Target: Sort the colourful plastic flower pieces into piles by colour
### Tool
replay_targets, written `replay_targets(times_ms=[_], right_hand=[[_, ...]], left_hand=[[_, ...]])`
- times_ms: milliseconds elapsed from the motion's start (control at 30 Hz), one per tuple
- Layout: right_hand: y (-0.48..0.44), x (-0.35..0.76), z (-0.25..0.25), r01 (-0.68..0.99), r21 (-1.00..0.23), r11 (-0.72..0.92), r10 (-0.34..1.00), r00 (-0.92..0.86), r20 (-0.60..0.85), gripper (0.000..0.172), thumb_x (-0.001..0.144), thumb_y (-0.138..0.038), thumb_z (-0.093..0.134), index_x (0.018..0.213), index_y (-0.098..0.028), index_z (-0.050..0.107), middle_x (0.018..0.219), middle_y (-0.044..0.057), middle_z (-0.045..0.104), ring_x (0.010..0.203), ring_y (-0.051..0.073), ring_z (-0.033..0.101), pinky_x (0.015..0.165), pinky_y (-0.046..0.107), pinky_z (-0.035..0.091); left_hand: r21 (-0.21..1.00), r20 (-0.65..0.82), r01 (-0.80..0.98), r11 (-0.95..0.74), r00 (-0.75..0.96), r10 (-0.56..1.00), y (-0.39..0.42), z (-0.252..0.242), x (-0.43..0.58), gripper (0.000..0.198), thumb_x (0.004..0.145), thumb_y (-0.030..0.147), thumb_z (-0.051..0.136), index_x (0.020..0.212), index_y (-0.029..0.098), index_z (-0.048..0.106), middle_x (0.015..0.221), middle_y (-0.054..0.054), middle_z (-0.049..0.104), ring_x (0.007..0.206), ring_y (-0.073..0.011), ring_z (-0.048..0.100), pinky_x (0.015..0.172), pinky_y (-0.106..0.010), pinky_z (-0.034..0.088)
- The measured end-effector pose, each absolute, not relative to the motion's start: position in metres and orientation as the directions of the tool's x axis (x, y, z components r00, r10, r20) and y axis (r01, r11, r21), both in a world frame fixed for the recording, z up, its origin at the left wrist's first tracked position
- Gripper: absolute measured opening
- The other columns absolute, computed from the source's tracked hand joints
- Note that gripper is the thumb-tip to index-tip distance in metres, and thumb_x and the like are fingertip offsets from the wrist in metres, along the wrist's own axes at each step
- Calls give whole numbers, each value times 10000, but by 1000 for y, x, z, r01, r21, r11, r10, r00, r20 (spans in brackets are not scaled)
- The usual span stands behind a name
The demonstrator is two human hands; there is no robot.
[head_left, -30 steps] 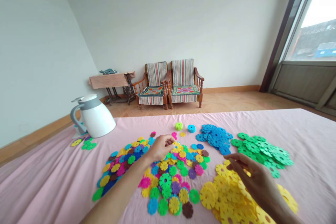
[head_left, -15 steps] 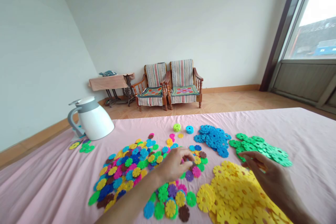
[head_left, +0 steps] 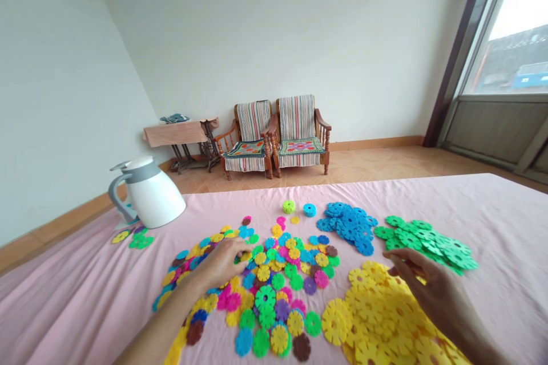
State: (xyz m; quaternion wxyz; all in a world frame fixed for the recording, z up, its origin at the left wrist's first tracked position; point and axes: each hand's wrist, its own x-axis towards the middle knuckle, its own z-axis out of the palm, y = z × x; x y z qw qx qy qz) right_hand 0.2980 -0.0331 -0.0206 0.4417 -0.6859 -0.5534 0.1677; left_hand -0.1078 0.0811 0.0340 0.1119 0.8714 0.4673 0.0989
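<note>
My left hand (head_left: 233,255) reaches over the pile of mixed-colour plastic flower discs (head_left: 263,272), fingers curled down at its left part. Whatever they pinch is hidden. My right hand (head_left: 422,274) hovers between the heap of yellow flower discs (head_left: 385,319) and the heap of green discs (head_left: 428,242). Its fingers are bent in toward the thumb, and I cannot make out what lies between them. A heap of blue discs (head_left: 349,225) lies beyond, left of the green one. Nearby stand a short lime-green stack (head_left: 289,206) and a light-blue stack (head_left: 309,209).
A white and grey jug (head_left: 156,197) stands at the left on the pink cloth (head_left: 509,228), with a few discs (head_left: 141,239) beside it. Past the far edge are two wooden armchairs (head_left: 302,131) and a cloth-covered sewing table (head_left: 180,133).
My left hand has moved left across the mixed pile, uncovering discs in its middle. My right hand has shifted only slightly left.
</note>
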Motion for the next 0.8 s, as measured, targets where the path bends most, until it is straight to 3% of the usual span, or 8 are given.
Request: replay_targets(times_ms=[233, 367, 500, 633, 800], right_hand=[[-34, 289, -25, 615, -788, 34, 922, 284, 261, 315, 833, -494, 468, 931, -241, 627, 786, 35, 725, 761, 221, 689, 709, 293, 504], [-37, 272, -14, 662, -748, 43, 926, 255, 279, 299, 843, -465, 455, 916, -233, 630, 746, 40, 709, 717, 214, 680, 645, 288, 495], [-36, 229, 5, 668, -718, 195, 959, 23, 281, 246, 873, -346, 425, 851, -223, 637, 779, 44, 688, 681, 176, 649, 610, 266, 477], [-31, 173, 20, 548, -769, 329, 944, -199, 263, 186, 842, -198, 444, 873, -204, 627, 813, 25, 664, 665, 126, 606, 610, 230, 456], [-22, 121, 22, 477, -854, 210, 976, -148, 158, 106, 723, -115, 547, 792, -181, 594, 670, -26, 605, 585, 87, 532, 529, 180, 364]], left_hand=[[241, 235, 851, -466, 415, 879, 81, 30, -104, 227, 759, 83, 416, 796, 183, 616, 788, -36, 646, 759, -181, 602, 700, -263, 417], [435, 238, 794, -425, 354, 905, 77, 25, -103, 156, 816, 197, 453, 862, 176, 600, 734, -25, 650, 694, -177, 616, 656, -261, 435], [703, 103, 635, -322, 358, 928, 61, 24, -92, 190, 845, 348, 491, 867, 177, 568, 569, 24, 608, 514, -142, 576, 522, -224, 419], [821, 55, 494, -285, 429, 902, 40, 27, -74, 222, 815, 390, 567, 762, 174, 549, 558, 33, 587, 513, -127, 577, 499, -201, 421], [895, 25, 372, -247, 512, 859, 24, 26, -60, 250, 805, 402, 610, 785, 154, 587, 588, 16, 606, 537, -119, 579, 506, -191, 438]])
